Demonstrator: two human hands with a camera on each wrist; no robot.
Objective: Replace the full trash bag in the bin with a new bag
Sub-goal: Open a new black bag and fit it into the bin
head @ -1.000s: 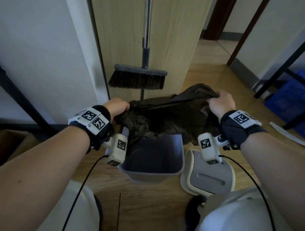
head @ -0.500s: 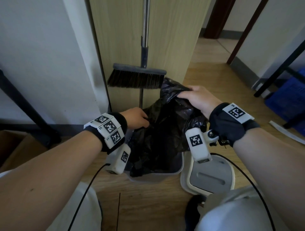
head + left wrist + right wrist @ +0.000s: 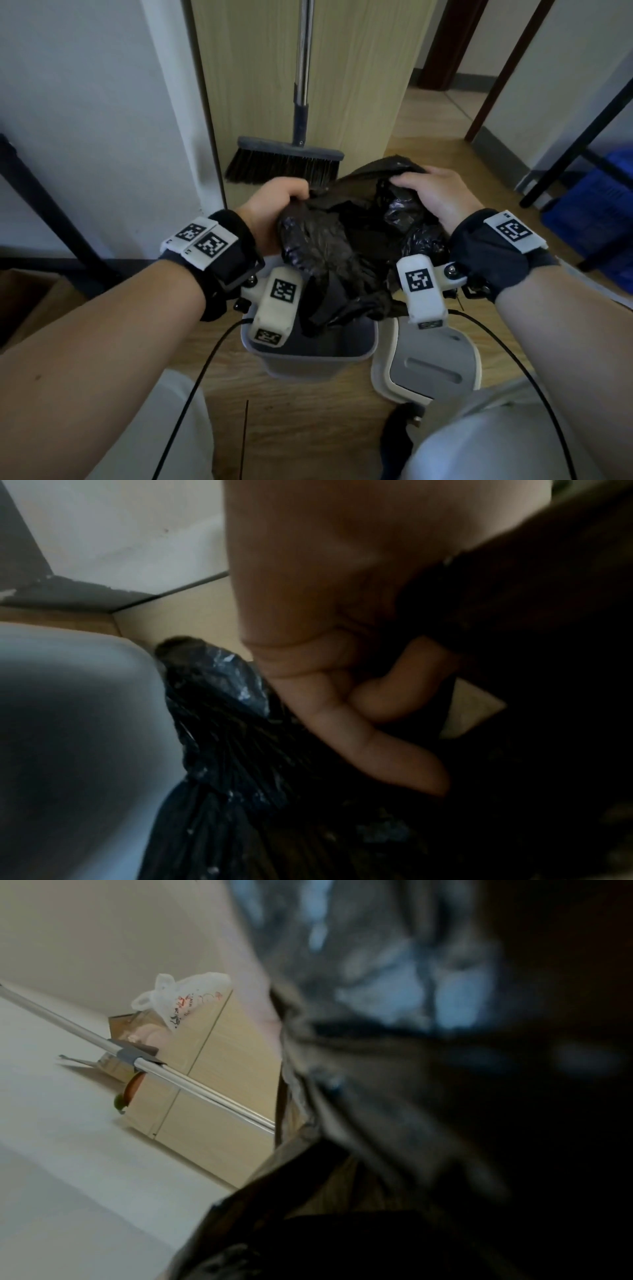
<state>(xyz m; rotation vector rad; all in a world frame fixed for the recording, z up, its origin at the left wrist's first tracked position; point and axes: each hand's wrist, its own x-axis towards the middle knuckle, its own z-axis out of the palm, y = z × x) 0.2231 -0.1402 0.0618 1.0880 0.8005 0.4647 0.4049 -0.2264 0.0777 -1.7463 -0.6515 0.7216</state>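
A crumpled black trash bag (image 3: 346, 240) hangs over the mouth of the grey bin (image 3: 308, 359) on the floor. My left hand (image 3: 274, 209) grips the bag's left edge with curled fingers. My right hand (image 3: 435, 195) clutches the bag's far right side from above. In the left wrist view, my fingers (image 3: 359, 723) curl into the black plastic (image 3: 240, 750) beside the bin's grey wall (image 3: 68, 723). The right wrist view is filled with blurred black bag (image 3: 428, 1069); my right fingers are hidden there.
The bin's white and grey lid (image 3: 428, 366) lies on the wooden floor right of the bin. A broom (image 3: 284, 161) leans on a wooden cabinet (image 3: 359, 85) behind it. Blue crates (image 3: 596, 212) and black frame legs stand at right, a cardboard box (image 3: 30, 301) at left.
Both hands have drawn closer together and bunched the bag above the bin. The left hand rose to the bag's upper left edge; the right hand shifted onto the top right.
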